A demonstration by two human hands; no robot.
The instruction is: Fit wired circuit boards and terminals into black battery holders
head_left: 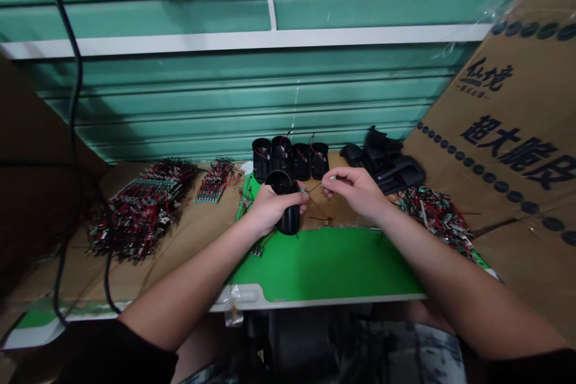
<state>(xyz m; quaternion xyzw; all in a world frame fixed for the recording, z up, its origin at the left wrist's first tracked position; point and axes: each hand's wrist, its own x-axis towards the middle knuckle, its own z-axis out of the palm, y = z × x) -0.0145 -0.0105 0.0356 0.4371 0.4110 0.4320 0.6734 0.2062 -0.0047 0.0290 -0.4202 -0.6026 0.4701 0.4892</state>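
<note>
My left hand [274, 207] is wrapped round a black plastic housing [288, 225], a hollow piece with its round open end tipped up and away from me. Just right of it, my right hand [353, 189] is closed in a pinch on a thin wire [316, 186], which runs across toward the left thumb. A small light-coloured spot shows at the right fingertips, too small to make out. Behind the hands, several similar black housings [319, 161] stand in a row, with red and black wires coming out of their tops.
Piles of small wired circuit boards lie left [135, 216] and right [436, 216], with a smaller bundle [213, 183] between. Black curved plastic parts [396, 171] are heaped at the back right. A green mat [342, 264] covers the front; a cardboard box [508, 132] stands right; a black cable [74, 102] hangs left.
</note>
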